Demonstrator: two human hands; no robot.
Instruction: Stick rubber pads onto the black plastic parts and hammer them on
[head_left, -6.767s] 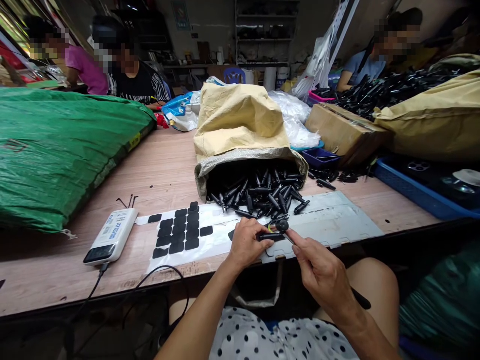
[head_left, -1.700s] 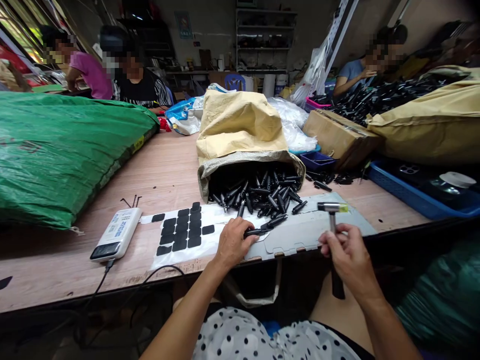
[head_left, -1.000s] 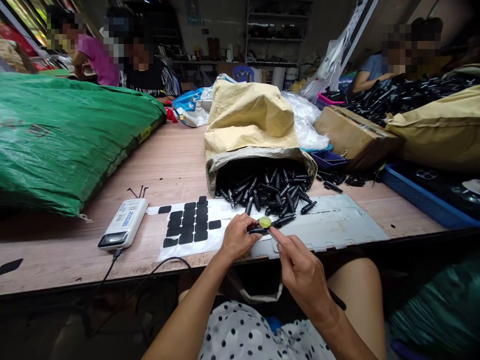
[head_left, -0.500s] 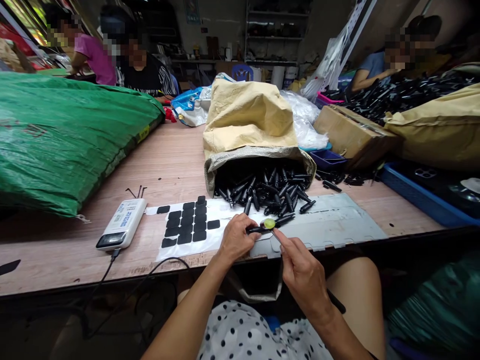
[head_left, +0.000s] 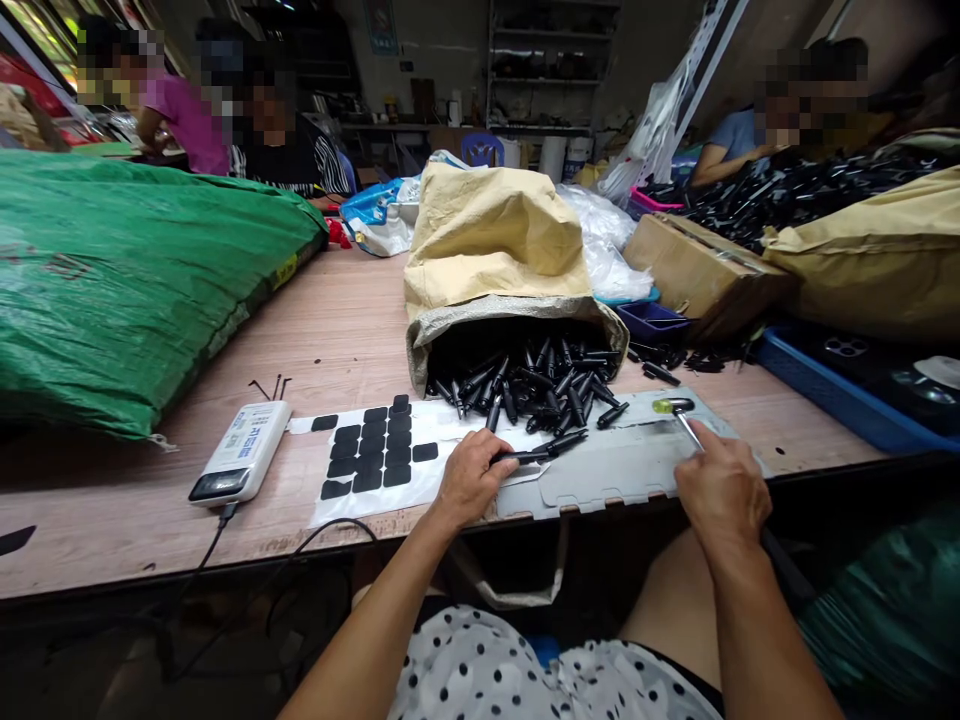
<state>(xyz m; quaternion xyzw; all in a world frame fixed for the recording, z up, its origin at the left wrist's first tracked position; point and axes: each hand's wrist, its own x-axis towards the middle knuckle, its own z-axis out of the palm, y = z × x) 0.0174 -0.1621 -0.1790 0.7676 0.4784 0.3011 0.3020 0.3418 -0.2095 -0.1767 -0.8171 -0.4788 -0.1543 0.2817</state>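
My left hand (head_left: 472,474) is closed on a slim black cylindrical part (head_left: 526,456) that lies level over the grey board (head_left: 607,478) near the table's front edge. To the right, my right hand (head_left: 724,492) grips the metal handle of a small hammer (head_left: 673,406) with a yellow-green face. The hammer head is over the right side of the board, apart from the part. Just beyond my left hand, a heap of similar black parts (head_left: 551,385) spills from the mouth of a tan sack (head_left: 495,235).
Black rounded-square pads (head_left: 373,450) on white sheeting lie left of my left hand. A white power bank (head_left: 241,452) with a cable stands farther left. A green sack (head_left: 142,270) fills the left side; a blue tray (head_left: 847,400) is on the right. Several people sit behind.
My right hand has moved right with the hammer, away from the black part. My left hand still holds the part in nearly the same place.
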